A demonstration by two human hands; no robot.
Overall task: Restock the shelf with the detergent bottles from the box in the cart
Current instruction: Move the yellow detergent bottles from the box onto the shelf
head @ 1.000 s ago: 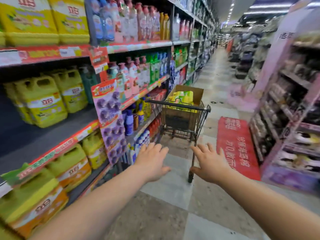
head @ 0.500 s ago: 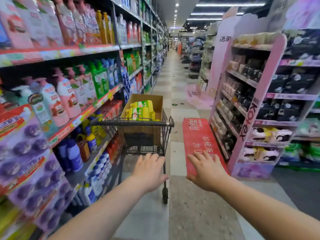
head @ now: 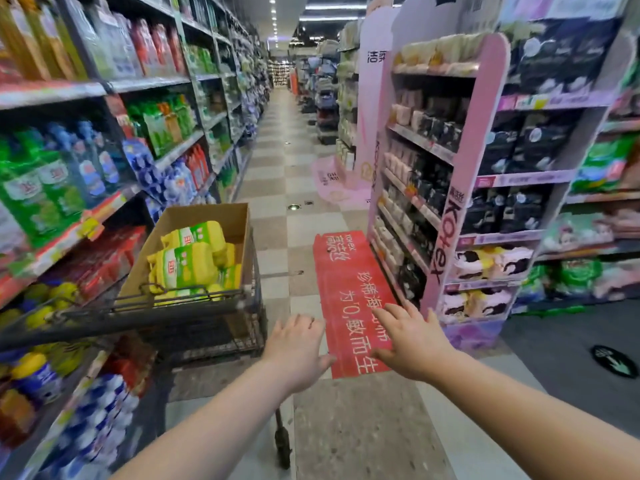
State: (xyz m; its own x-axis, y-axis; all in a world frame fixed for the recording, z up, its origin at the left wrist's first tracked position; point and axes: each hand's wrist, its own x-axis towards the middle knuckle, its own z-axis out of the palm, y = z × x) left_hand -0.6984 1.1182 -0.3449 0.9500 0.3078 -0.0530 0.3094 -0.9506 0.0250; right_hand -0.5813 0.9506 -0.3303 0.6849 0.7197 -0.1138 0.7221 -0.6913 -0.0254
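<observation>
A dark wire shopping cart (head: 194, 320) stands in the aisle at the lower left, beside the left shelving. Inside it sits an open cardboard box (head: 211, 216) holding several yellow detergent bottles (head: 188, 261) with green-and-white labels. My left hand (head: 296, 348) hovers with fingers spread just right of the cart's rear corner, touching nothing. My right hand (head: 410, 341) is stretched forward over the floor, fingers straight, holding nothing.
Shelves of cleaning products (head: 52, 188) line the left side. A pink display rack (head: 450, 216) of packaged goods stands on the right. A red floor sticker (head: 346, 278) lies between them on the checkered aisle floor (head: 277, 168), which runs far ahead.
The view has swung right and moved closer to the cart, which now lies at the lower left. Both hands stay outstretched and hold nothing.
</observation>
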